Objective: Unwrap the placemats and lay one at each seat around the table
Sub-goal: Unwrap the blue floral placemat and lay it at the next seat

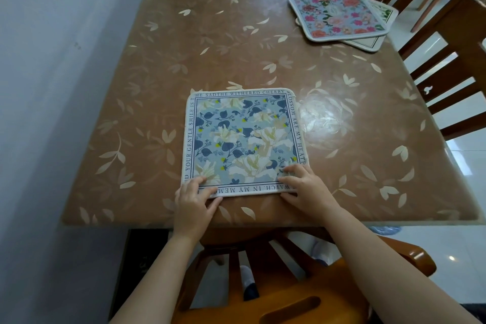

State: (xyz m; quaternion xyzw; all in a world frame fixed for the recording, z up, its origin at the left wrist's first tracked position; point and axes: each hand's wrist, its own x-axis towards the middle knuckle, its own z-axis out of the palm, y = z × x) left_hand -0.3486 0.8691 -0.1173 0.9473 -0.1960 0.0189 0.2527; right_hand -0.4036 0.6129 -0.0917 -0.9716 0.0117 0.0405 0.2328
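Room as I see it, placed from the table (236,34): brown top with a pale leaf print, glossy, glare patch toward its right. Left of it, a plain pale wall (52,87). Right of it, slatted wooden chairs (452,60) on white shiny floor tiles (462,155). At its near edge, a wooden chair (289,284) tucked under
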